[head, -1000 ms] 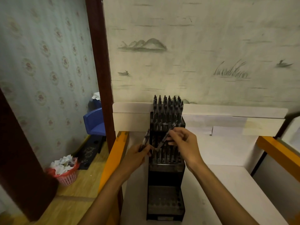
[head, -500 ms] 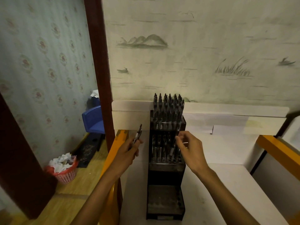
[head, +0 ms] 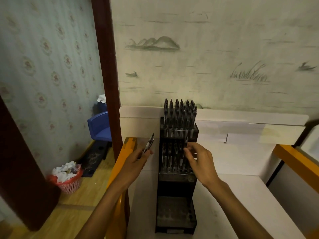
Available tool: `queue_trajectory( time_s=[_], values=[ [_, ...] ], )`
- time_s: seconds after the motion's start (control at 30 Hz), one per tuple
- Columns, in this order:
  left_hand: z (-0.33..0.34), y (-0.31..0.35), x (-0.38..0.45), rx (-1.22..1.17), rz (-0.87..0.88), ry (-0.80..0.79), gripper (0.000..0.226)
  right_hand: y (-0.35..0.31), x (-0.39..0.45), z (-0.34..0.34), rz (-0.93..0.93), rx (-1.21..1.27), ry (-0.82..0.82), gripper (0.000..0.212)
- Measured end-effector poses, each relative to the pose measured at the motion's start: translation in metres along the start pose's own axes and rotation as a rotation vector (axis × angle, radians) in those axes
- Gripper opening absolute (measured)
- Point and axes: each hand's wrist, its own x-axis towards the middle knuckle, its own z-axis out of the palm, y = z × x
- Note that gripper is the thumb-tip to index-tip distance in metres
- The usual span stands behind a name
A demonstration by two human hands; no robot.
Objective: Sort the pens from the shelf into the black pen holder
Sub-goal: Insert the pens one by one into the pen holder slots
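The left hand [head: 138,160] gripped spare pens [head: 148,144] at nine o'clock of the black pen holder [head: 176,169], in reserve, while the right hand [head: 198,161] pinched one pen [head: 183,152] into its middle tier.

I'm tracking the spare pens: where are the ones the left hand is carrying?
In the head view, the pens stick up from the left hand, just left of the black pen holder, above the orange rail.

Past my fingers it's pale wallpaper [head: 215,49] with inked hills. Left of my left arm: dark wooden post [head: 106,66], blue chair [head: 99,126], pink wastebasket [head: 69,182] on wood floor [head: 72,213].
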Motion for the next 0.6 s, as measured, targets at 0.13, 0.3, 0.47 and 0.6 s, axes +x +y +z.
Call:
queue_trajectory(
  time_s=[0.13, 0.3, 0.47, 0.6],
  values=[
    [0.000, 0.002, 0.000, -0.040, -0.035, 0.016, 0.019, 0.002, -0.005, 0.004, -0.016, -0.033, -0.040, 0.026],
    [-0.001, 0.007, -0.002, -0.120, -0.122, 0.023, 0.020, 0.002, -0.004, 0.005, -0.023, -0.059, -0.053, 0.023],
    [0.001, 0.009, -0.002, -0.149, -0.165, 0.004, 0.019, 0.011, -0.013, 0.011, -0.013, -0.160, -0.142, 0.016],
    [0.001, 0.012, -0.003, -0.157, -0.163, -0.001, 0.020, 0.015, -0.017, 0.015, 0.019, -0.150, -0.151, 0.018]
  ],
)
